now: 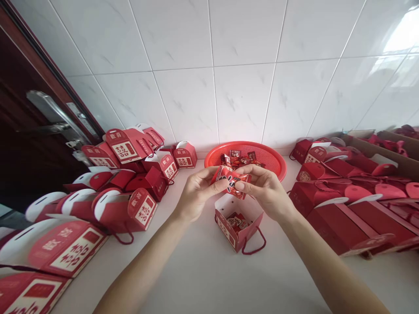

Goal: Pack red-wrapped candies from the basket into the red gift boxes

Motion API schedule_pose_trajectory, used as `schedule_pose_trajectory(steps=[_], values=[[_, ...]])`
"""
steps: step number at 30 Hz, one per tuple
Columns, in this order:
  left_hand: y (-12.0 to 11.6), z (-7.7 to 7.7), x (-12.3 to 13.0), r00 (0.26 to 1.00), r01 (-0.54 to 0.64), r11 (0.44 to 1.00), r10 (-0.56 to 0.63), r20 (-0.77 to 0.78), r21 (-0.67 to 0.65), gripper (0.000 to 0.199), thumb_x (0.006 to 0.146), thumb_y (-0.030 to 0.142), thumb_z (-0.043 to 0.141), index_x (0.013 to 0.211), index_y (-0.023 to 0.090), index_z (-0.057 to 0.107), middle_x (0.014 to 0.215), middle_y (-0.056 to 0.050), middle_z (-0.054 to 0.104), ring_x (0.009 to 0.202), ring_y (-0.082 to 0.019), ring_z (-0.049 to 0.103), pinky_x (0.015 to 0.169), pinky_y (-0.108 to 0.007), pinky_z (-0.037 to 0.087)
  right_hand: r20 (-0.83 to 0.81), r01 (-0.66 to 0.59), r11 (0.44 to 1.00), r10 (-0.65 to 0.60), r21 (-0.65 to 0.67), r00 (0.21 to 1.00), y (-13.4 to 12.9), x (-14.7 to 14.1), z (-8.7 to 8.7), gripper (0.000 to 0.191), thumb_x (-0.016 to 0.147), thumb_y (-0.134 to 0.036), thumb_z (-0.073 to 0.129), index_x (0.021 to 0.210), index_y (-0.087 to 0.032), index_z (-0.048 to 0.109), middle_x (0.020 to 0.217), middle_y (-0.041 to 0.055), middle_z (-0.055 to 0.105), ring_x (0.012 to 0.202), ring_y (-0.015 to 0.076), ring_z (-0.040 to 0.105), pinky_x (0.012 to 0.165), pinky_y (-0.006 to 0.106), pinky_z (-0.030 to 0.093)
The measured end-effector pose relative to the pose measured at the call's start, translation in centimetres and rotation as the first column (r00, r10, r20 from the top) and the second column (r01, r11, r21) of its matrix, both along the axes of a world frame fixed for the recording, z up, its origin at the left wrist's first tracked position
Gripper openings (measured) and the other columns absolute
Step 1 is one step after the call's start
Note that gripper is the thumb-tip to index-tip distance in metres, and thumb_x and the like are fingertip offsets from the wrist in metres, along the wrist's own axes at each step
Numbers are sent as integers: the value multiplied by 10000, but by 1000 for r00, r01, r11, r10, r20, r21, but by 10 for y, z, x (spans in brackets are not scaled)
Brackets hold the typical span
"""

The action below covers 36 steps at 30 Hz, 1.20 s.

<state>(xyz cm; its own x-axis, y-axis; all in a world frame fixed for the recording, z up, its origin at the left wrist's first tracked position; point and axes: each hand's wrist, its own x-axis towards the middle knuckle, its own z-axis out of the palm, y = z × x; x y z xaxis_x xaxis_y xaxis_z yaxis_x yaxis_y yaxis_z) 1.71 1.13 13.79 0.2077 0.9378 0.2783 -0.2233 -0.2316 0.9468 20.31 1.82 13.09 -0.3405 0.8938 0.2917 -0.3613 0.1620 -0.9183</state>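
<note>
Red wrapped packet (232,178) sits between left hand (195,192) and right hand (265,190), raised off table (209,272). Both hands' grip pinches it, one at each end; neither hand nearer. Long axis runs roughly side to side, right end slightly lower. Open box (243,239) stands below, slightly toward wearer; red basket (280,166) lies beyond hands, near wall (242,100).

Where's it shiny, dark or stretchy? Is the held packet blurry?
Head view, upper right: the tiled wall reflects bright light; head view, left: the door looks dark; head view, lower left: the boxes look stretched, perhaps from a wide lens; head view, middle: the packet looks fairly clear.
</note>
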Motion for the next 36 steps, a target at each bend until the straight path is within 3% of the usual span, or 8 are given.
schedule_pose_trajectory(steps=[9, 14, 17, 20, 22, 27, 32, 36], values=[[5, -4, 1, 987, -157, 986, 158, -33, 50, 241, 786, 404, 795, 883, 183, 791, 897, -37, 758, 866, -167, 669, 798, -264, 520, 76, 68, 996, -73, 56, 994, -2, 2, 3, 308, 722, -372, 856, 730, -167, 627, 691, -4, 664, 618, 104, 603, 603, 245, 504], [7, -4, 3, 996, -66, 994, 71, 61, -87, 273, 769, 435, 783, 801, 164, 774, 859, -62, 761, 826, -202, 678, 780, -319, 537, 93, -33, 993, 22, 112, 995, -3, 5, 6, 276, 790, -374, 792, 732, -176, 608, 680, -10, 657, 588, 107, 606, 601, 258, 516], [7, -4, -1, 984, -119, 993, 116, -136, -13, 299, 844, 458, 697, 938, 182, 763, 1013, -68, 753, 939, -219, 673, 859, -338, 531, 260, 50, 984, -95, 173, 961, -3, 19, 15, 241, 826, -358, 739, 738, -177, 606, 719, 9, 666, 660, 139, 637, 640, 277, 527], [4, 0, -6, 873, -136, 980, 187, -450, 144, 264, 891, 409, 631, 1042, 214, 724, 1144, -58, 706, 1075, -222, 644, 974, -344, 487, 476, 109, 962, -220, 250, 852, -5, 36, 25, 180, 835, -327, 696, 760, -179, 628, 767, 26, 674, 735, 167, 649, 670, 287, 526], [-2, 4, -9, 749, -26, 980, 151, -646, 199, 203, 877, 360, 628, 992, 227, 730, 1196, -57, 671, 1126, -230, 625, 1021, -353, 460, 594, 85, 957, -242, 279, 767, -7, 42, 28, 136, 837, -294, 669, 765, -184, 635, 752, 19, 667, 710, 163, 636, 650, 280, 509], [-13, 8, -16, 450, 148, 985, 8, -893, 84, 237, 878, 338, 577, 1012, 291, 766, 1223, -11, 680, 1066, -226, 662, 911, -299, 503, 805, -35, 942, -266, 334, 530, -14, 26, 17, 86, 831, -123, 588, 803, -204, 581, 712, -19, 656, 634, 133, 572, 560, 241, 377], [-7, 4, -21, 417, 246, 969, -91, -904, 16, 440, 823, 184, 525, 1214, 275, 704, 1130, 14, 742, 1016, -207, 679, 798, -244, 507, 901, -138, 913, -338, 384, 271, -16, 5, 9, 217, 822, -2, 495, 912, -197, 519, 707, -21, 591, 567, 114, 439, 527, 251, 223], [-5, 8, -21, 424, 300, 954, -111, -899, 24, 545, 768, 132, 546, 1281, 268, 667, 1149, 18, 739, 1010, -194, 676, 832, -241, 500, 916, -310, 868, -328, 388, 231, -21, 0, 9, 279, 768, 72, 447, 846, -195, 476, 687, -32, 505, 524, 101, 300, 499, 263, 171]])
